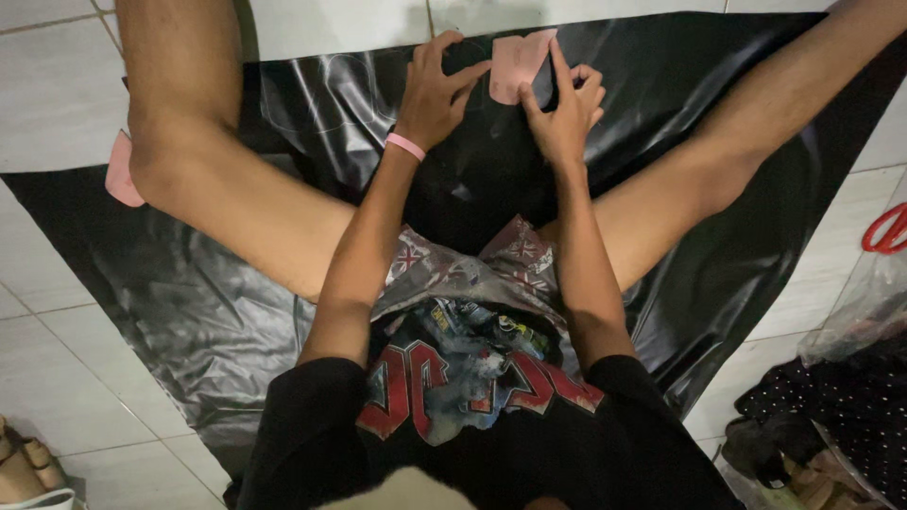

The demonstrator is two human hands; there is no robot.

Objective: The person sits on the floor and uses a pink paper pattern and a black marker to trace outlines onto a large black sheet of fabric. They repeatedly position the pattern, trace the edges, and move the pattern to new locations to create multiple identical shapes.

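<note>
A shiny black sheet (198, 312) is spread over the tiled floor between my spread legs. A pink shaped piece of card (520, 59) lies on it near the far edge. My left hand (436, 87) rests with fingers spread on the sheet, just left of the pink piece, a pink band around its wrist. My right hand (565, 106) presses on the sheet at the pink piece's lower right edge, its forefinger along that edge. Faint traced outlines (326, 90) show on the sheet left of my left hand.
Another pink piece (121, 172) lies at the sheet's left edge beside my knee. Red-handled scissors (886, 229) sit at the far right on the tiles. A clear plastic bag (864, 307) and dark dotted fabric (841, 406) lie bottom right. Sandals (28, 467) bottom left.
</note>
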